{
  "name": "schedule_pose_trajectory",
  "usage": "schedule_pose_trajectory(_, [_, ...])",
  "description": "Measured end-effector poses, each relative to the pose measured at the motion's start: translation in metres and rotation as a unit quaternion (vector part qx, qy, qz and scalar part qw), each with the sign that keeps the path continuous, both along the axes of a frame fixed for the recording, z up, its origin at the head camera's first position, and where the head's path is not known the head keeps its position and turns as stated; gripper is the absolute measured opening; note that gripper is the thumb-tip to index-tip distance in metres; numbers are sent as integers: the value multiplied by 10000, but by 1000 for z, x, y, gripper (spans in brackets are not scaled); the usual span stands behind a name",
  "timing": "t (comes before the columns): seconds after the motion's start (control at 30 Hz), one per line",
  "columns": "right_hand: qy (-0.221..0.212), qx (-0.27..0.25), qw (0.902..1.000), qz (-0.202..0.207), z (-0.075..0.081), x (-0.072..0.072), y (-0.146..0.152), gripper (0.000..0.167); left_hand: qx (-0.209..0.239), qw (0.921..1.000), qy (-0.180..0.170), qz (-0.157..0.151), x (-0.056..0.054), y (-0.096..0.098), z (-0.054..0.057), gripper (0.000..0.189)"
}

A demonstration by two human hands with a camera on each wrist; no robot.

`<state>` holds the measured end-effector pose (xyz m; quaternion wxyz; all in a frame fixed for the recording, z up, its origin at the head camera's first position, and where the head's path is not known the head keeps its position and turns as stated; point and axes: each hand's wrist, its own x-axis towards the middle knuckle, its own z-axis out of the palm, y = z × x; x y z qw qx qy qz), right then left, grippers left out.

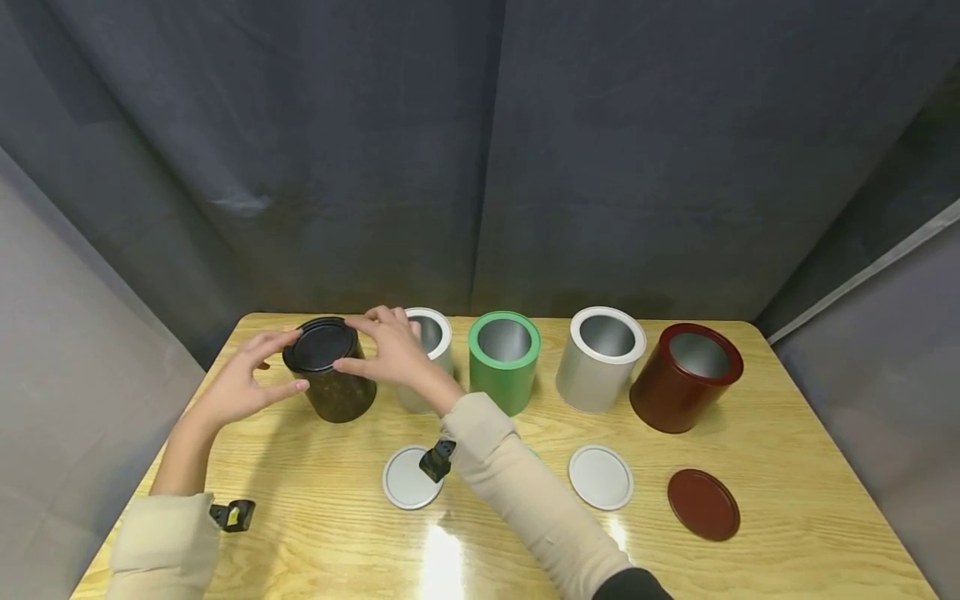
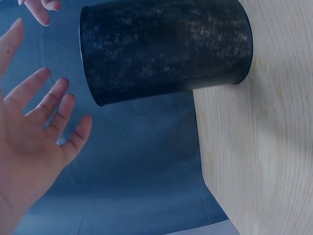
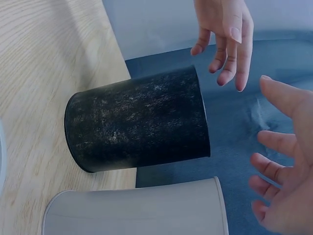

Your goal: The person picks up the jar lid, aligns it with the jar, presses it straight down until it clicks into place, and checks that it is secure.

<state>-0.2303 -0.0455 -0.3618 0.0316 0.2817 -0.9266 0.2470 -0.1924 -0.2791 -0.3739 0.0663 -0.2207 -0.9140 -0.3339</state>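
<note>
A black can (image 1: 341,397) with a mottled side stands upright at the table's left, a black lid (image 1: 324,346) on its top. My left hand (image 1: 238,385) hovers at the can's upper left, fingers apart and loosely bent. On the opposite side, my right hand (image 1: 397,348) is raised near the rim with spread fingers. Both wrist views show a gap between the black can (image 2: 166,49) and the fingers; neither hand grips anything. Just right of it stands an open white can (image 1: 442,354), partly hidden behind my right hand.
Open green (image 1: 504,379), white (image 1: 592,379) and dark red (image 1: 671,392) cans continue the row rightward. In front lie a white lid (image 1: 405,483), another white lid (image 1: 601,477) and a dark red lid (image 1: 703,504). My right forearm hides most of a green lid. A dark curtain (image 1: 480,167) hangs behind.
</note>
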Motion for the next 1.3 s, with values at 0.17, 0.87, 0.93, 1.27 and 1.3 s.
schedule_pose_trajectory(0.17, [-170,-141,9997,109,2,6,6,64,108,9998,132,-101,6,5,0,61])
schedule_pose_trajectory(0.87, [-226,-1021,9930,541,-7,37,39,61,859,9926,470,-712,23,33,-10,66])
schedule_pose_trajectory(0.93, [-251,-1049,9925,570,-11,39,42,61,904,9916,487,-792,25,36,-10,67])
schedule_pose_trajectory(1.27, [-386,-1219,9900,587,-29,49,57,60,969,9896,452,-964,33,45,-26,68])
schedule_pose_trajectory(1.3, [-394,-1231,9898,594,-30,50,58,60,991,9896,401,-960,33,46,-27,68])
